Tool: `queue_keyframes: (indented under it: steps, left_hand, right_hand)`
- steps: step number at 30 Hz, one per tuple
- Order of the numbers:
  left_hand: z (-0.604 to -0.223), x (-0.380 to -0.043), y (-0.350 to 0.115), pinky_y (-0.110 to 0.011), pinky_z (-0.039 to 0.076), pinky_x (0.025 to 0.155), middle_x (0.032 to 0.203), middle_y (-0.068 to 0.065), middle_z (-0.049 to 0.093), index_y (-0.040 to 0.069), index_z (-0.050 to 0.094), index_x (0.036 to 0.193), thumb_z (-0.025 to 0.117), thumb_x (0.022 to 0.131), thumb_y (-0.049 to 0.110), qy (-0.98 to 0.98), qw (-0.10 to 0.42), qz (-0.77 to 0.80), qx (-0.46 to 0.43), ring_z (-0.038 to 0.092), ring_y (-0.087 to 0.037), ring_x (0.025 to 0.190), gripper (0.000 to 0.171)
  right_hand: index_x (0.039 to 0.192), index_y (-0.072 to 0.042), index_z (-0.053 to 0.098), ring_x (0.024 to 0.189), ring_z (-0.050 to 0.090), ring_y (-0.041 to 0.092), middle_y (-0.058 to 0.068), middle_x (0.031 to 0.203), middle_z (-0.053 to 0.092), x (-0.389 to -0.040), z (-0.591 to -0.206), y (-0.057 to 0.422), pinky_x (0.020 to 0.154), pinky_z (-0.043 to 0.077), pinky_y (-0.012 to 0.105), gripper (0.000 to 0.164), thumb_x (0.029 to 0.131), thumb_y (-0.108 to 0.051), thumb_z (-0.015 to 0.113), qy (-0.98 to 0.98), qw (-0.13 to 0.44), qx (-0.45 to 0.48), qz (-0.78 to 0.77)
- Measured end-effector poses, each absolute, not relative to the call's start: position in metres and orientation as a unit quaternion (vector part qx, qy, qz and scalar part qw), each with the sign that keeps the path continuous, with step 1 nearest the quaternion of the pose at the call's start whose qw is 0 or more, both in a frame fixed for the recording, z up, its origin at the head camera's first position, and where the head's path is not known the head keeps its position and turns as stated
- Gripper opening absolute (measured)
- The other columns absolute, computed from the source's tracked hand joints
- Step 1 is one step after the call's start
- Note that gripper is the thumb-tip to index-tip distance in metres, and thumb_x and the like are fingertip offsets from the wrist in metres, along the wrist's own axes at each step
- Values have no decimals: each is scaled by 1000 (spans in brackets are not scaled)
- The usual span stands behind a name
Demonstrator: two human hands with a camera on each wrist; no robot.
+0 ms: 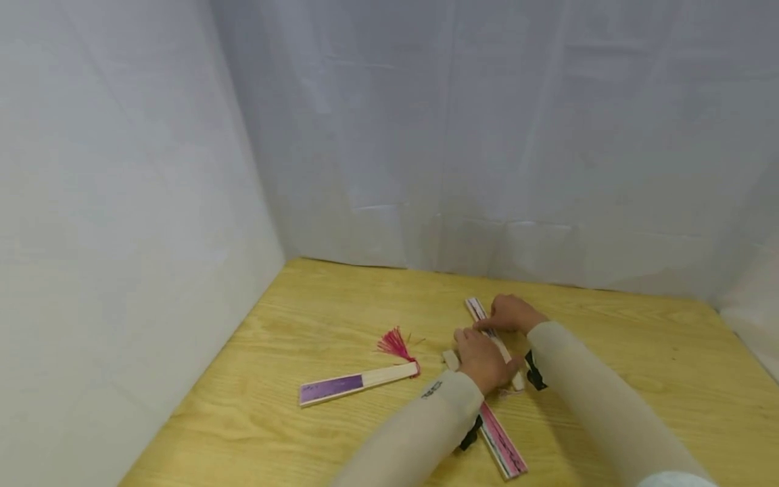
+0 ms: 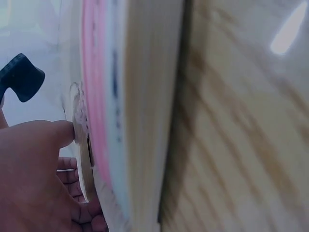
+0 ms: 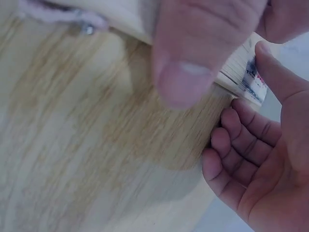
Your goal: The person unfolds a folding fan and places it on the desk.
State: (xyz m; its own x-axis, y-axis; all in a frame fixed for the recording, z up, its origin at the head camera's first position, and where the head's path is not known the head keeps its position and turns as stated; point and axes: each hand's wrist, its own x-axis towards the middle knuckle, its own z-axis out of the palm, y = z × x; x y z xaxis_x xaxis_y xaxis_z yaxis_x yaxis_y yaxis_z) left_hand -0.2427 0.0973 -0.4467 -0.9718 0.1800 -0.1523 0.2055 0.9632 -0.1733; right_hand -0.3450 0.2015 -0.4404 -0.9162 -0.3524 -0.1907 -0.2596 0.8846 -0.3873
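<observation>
Both hands are at a folded hand fan (image 1: pixel 476 308) with a white, dark-marked leaf, lying slantwise on the table. My left hand (image 1: pixel 483 358) grips its bare wooden end, with the thumb on one side and the fingers on the other in the left wrist view. Higher up, my right hand (image 1: pixel 512 314) holds the same fan, the thumb (image 3: pixel 275 67) on it and the fingers curled at its edge. A pink folded fan (image 1: pixel 502 443) lies under my left wrist, partly hidden by hand and sleeve. A pale pink cord (image 3: pixel 63 13) shows by the wooden end.
A purple folded fan (image 1: pixel 331 388) with a red tassel (image 1: pixel 395 343) lies to the left on the wooden table (image 1: pixel 255 412). White sheeting (image 1: pixel 426 135) hangs behind the table, and a white wall (image 1: pixel 134 203) stands along its left side.
</observation>
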Motion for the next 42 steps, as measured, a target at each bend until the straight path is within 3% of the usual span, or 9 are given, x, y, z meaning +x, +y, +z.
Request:
queue_keyframes:
  steps: [4, 11, 21, 27, 34, 36, 42]
  left_hand:
    - [-448, -245, 100, -39, 31, 92, 135, 3, 55, 22, 64, 127, 22, 91, 77, 989, 61, -93, 99, 49, -19, 118, 77]
    - [-452, -247, 103, -37, 31, 89, 136, -1, 54, 17, 57, 135, 29, 93, 73, 991, 55, -79, 98, 49, -20, 114, 75]
    - [-451, -255, 104, -36, 32, 83, 119, 0, 61, 19, 66, 119, 44, 87, 75, 993, 52, -64, 83, 50, -18, 100, 68]
    - [-443, -251, 96, -39, 34, 87, 121, -3, 62, 17, 67, 118, 47, 87, 73, 993, 58, -28, 97, 52, -22, 105, 67]
    - [-427, -246, 76, -45, 36, 89, 111, -4, 64, 16, 68, 93, 54, 86, 68, 988, 57, 70, 125, 57, -25, 105, 54]
    - [-422, -244, 71, -45, 38, 88, 110, -4, 64, 14, 66, 100, 53, 86, 68, 987, 52, 72, 134, 57, -25, 103, 57]
    - [-415, -239, 56, -43, 38, 75, 83, 3, 61, 21, 59, 73, 57, 88, 58, 975, 51, 124, 175, 57, -19, 79, 40]
  right_hand:
    - [50, -18, 42, 43, 24, 7, -8, 45, 30, -346, -442, 200, 44, 25, 23, 54, 84, -47, 72, 960, 128, -162, -188]
    - [50, -18, 43, 44, 27, 8, -7, 47, 31, -346, -441, 202, 44, 27, 23, 52, 83, -44, 72, 960, 121, -164, -191]
    - [53, -14, 49, 47, 38, 11, -4, 51, 42, -344, -443, 204, 44, 31, 25, 36, 76, -35, 68, 970, 70, -116, -200]
    - [54, -13, 50, 44, 41, 11, -4, 47, 45, -332, -433, 199, 42, 34, 23, 36, 83, -30, 65, 961, 77, -98, -246]
    - [54, -11, 50, 42, 48, 13, 1, 47, 53, -315, -419, 196, 44, 45, 31, 43, 91, -31, 61, 945, 75, -79, -308]
    - [56, -11, 50, 43, 51, 14, 3, 50, 56, -311, -416, 195, 47, 50, 35, 43, 92, -31, 62, 941, 69, -73, -324]
    - [76, -3, 56, 48, 57, 16, 9, 61, 60, -296, -409, 191, 50, 55, 37, 37, 92, -35, 66, 922, 45, -64, -380]
